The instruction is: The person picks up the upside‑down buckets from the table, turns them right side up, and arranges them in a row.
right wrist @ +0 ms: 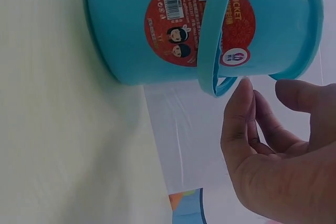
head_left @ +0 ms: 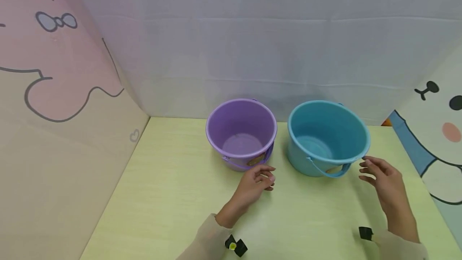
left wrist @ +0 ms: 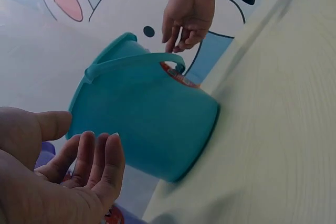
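Observation:
A purple bucket [head_left: 241, 131] stands upright on the table, its handle hanging down over the front. To its right is a blue bucket [head_left: 328, 131], also upright, with its handle lowered at the front. My left hand [head_left: 254, 181] is just in front of the purple bucket, fingers loosely bent and holding nothing. Beside the blue bucket's right rim hovers my right hand [head_left: 386, 181], its fingers loosely curved and nothing held. In the right wrist view, a round red label [right wrist: 173, 35] shows on the blue bucket. Whether the right fingertips touch that bucket cannot be told.
Both buckets stand on a pale yellow-green table [head_left: 173, 179]. Behind them hangs a white cloth [head_left: 252, 51]. Printed cartoon panels rise at the left [head_left: 65, 151] and at the right [head_left: 433, 139].

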Demonstrator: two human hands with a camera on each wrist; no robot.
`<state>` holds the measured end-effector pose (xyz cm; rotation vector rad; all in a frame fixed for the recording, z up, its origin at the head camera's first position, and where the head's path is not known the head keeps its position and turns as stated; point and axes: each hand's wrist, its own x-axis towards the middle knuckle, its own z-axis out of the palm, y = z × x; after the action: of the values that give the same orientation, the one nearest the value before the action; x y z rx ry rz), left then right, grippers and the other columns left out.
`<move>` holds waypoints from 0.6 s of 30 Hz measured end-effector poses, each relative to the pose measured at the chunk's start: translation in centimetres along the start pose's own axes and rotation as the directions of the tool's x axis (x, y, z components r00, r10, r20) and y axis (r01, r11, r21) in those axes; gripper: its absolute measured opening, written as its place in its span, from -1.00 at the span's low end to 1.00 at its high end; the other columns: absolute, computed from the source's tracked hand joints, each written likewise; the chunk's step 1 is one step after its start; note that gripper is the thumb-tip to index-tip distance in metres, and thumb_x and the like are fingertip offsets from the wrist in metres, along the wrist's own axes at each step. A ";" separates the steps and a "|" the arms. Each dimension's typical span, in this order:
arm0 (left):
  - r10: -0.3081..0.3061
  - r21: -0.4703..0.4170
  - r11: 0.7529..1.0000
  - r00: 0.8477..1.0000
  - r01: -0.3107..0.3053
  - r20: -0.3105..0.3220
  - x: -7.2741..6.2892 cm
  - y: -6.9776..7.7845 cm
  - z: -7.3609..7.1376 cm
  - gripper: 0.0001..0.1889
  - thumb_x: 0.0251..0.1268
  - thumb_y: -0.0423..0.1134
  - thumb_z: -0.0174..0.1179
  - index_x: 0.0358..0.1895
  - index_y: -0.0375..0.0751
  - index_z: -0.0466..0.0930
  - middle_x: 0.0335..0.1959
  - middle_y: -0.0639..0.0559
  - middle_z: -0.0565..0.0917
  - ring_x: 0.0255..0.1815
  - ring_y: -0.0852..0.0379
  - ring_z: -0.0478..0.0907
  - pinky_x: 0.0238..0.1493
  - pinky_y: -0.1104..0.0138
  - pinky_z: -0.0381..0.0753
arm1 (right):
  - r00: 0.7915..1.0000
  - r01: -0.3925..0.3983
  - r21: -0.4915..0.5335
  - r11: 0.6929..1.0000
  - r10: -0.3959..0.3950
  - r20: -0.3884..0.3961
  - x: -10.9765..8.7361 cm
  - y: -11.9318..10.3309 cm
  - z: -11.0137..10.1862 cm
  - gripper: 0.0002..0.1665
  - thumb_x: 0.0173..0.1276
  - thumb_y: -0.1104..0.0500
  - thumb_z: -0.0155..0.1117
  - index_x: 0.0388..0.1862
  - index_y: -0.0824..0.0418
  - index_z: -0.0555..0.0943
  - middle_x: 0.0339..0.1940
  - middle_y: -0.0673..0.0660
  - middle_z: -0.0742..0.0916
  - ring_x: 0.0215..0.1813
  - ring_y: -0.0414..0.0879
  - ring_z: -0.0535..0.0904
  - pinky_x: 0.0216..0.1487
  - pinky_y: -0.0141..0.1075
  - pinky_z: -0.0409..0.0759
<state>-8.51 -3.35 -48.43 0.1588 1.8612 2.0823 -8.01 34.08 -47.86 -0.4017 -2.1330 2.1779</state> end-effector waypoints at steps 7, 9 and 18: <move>-0.008 0.105 0.994 0.997 0.000 0.077 -0.7 -0.4 -2.4 -0.67 0.54 -0.39 0.22 0.21 -0.56 0.57 -0.12 -0.10 0.67 -0.10 -0.11 0.70 -0.04 0.24 0.78 | 0.998 0.067 -0.220 0.973 -0.062 0.027 0.1 0.8 -0.5 -0.75 0.69 0.08 0.14 0.17 0.09 0.67 -0.16 -0.28 0.72 -0.15 -0.41 0.66 -0.22 -0.53 0.71; -0.020 0.127 0.992 0.994 0.006 0.107 -1.0 -0.5 -3.2 -0.67 0.55 -0.39 0.21 0.21 -0.57 0.57 -0.09 -0.19 0.69 -0.03 -0.27 0.70 -0.04 0.25 0.77 | 0.995 0.098 -0.312 0.945 -0.089 0.043 0.2 1.0 -0.6 -0.68 0.71 0.09 0.12 0.24 0.20 0.63 -0.15 -0.34 0.70 -0.14 -0.45 0.65 -0.22 -0.54 0.71; -0.058 0.205 0.979 0.986 0.026 0.155 -2.0 -1.3 -6.8 -0.65 0.57 -0.38 0.20 0.22 -0.61 0.55 0.03 -0.45 0.67 -0.01 -0.25 0.70 -0.03 0.25 0.77 | 0.972 0.234 -0.573 0.785 -0.203 0.118 0.5 1.5 -0.7 -0.48 0.71 0.11 0.11 0.36 0.52 0.48 -0.08 -0.58 0.53 -0.11 -0.68 0.51 -0.20 -0.64 0.63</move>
<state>-8.44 -10.27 -50.36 0.3242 1.9555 1.7927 -8.11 34.79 -49.41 -0.1088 -2.6936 1.3817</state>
